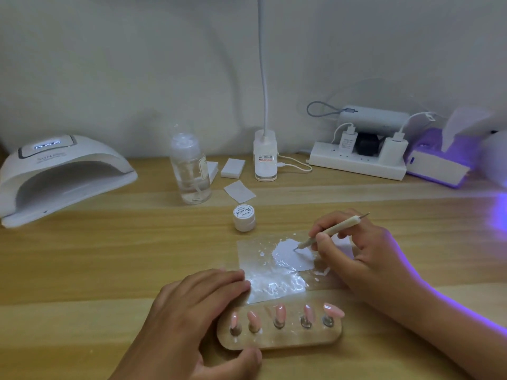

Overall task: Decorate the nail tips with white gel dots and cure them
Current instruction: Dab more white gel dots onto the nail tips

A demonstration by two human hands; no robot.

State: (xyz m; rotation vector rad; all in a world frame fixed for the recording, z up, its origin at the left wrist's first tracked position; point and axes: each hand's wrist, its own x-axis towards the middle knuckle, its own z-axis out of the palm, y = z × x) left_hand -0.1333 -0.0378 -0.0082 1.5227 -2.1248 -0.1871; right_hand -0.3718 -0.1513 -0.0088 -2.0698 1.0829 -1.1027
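Several pink nail tips [279,312] stand on pegs in a wooden holder [288,340] near the front edge. My left hand [192,305] grips the holder's left end, thumb under its front, fingers over its back. My right hand [365,250] holds a dotting pen [326,231] like a pencil. Its lower point touches a patch of white gel [292,256] spread on a clear palette sheet [255,259]. A small white gel pot [244,218] with its lid on sits just behind the sheet.
A white curing lamp [63,174] stands at the far left, its opening facing me. Behind are a clear pump bottle [190,171], white pads [233,167], a lamp base [264,156], a power strip [356,160] and a purple-lit device [439,163].
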